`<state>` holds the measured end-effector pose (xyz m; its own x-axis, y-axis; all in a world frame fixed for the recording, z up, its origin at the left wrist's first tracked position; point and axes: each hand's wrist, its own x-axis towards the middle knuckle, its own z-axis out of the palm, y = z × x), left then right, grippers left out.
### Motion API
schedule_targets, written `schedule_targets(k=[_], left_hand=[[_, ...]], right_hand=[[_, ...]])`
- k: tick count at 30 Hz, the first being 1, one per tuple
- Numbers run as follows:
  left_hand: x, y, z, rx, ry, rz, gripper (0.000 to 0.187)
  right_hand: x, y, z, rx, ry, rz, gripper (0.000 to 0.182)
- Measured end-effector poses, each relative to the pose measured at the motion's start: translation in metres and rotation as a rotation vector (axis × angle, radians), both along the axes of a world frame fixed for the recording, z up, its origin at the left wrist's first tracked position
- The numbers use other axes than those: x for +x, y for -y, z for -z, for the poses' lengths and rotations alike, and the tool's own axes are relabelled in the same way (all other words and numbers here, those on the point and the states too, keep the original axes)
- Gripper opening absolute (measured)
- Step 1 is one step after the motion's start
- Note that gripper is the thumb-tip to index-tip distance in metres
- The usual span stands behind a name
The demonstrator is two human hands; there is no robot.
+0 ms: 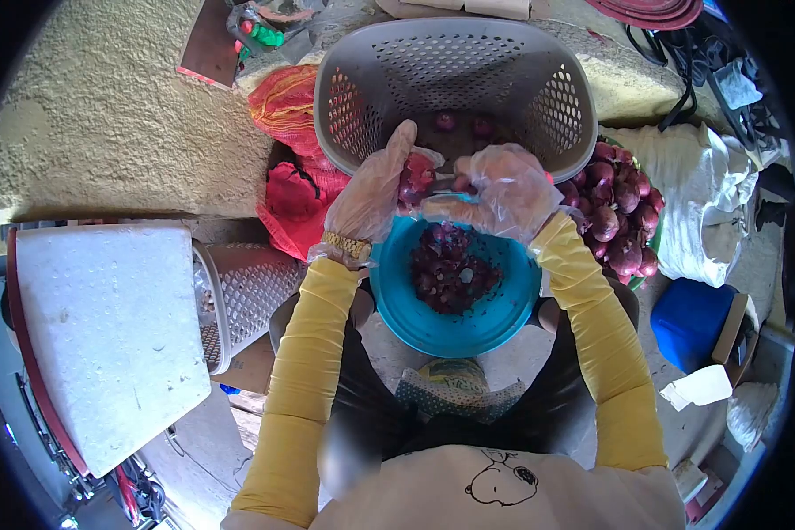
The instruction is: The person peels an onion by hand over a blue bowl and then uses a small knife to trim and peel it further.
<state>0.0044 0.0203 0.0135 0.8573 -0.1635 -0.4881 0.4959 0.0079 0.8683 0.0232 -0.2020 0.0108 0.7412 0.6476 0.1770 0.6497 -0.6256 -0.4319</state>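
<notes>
A red onion (416,179) with loose skin is held in my left hand (377,190), which wears a clear plastic glove and a gold watch. Close on its right, my gloved right hand (502,190) is closed around what looks like a small knife, its blade near the onion; the handle is mostly hidden. Just below both hands stands a turquoise basin (397,318) with dark red onion peels (450,276) at its bottom. Beyond the hands, a grey perforated basket (455,66) lies tilted toward me, with a few onions (482,126) inside.
Many red onions (625,212) are piled at the right beside a white sack (702,199). A blue container (693,325) sits lower right. Red mesh bags (300,190) lie left of the basket. At far left are a white foam lid (106,340) and another perforated basket (256,287).
</notes>
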Motion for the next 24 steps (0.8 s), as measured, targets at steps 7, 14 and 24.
schedule_targets(k=[7, 14, 24], left_hand=[[-0.003, 0.002, -0.01, 0.113, 0.038, 0.075, 0.075], [-0.003, 0.002, -0.011, 0.066, -0.002, 0.063, 0.074], [-0.003, 0.002, -0.003, 0.014, -0.011, 0.035, 0.071]], right_hand=[[0.002, 0.0, -0.001, 0.019, 0.09, 0.078, 0.06], [0.002, -0.002, -0.002, -0.08, 0.047, 0.08, 0.062], [-0.004, -0.003, -0.008, -0.017, 0.117, 0.036, 0.056]])
